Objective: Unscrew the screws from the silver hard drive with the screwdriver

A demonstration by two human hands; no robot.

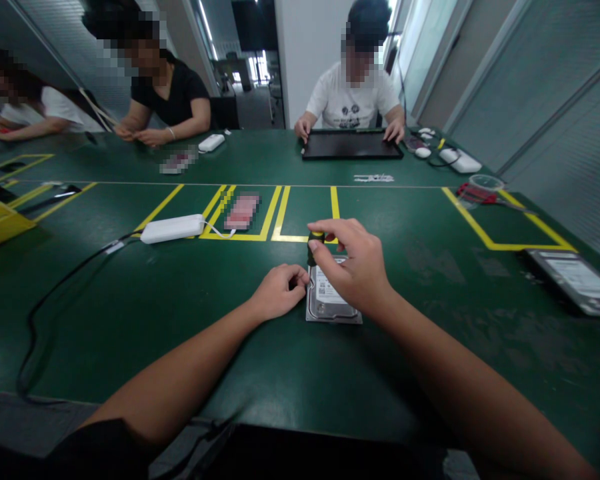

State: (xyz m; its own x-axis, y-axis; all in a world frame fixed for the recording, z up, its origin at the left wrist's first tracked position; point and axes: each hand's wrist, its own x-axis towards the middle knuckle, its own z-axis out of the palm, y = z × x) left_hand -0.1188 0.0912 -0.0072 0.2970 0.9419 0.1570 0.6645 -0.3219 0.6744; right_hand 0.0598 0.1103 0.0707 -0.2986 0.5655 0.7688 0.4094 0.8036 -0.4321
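Green tabletop (180, 353), head view. Hard drive (334, 311) lies flat on it in front of the person, labelled face up, mostly between the two hands; the right hand covers part of its right side.

Right hand (359, 259): reaches in over the drive, thumb and fingers pinching the dark handle of a screwdriver (312, 254), yellow at its top. Tool stands roughly upright over the drive's left edge, near the far corner. Tip too small to make out.

Left hand (279, 293): at the drive's left edge, side of the hand low by the tabletop, fingers curled in toward the screwdriver's shaft. Cannot tell whether they grip anything.

Beyond the hands, yellow tape (513, 247) marks out boxes. To the left, a white power strip (173, 229) with a black cable (31, 320); near it, a pinkish phone (243, 212). Far right, a second hard drive (583, 279), well apart from the first.

Across the tabletop, a person in a white shirt (347, 100) has both hands on a flat black panel (353, 145).
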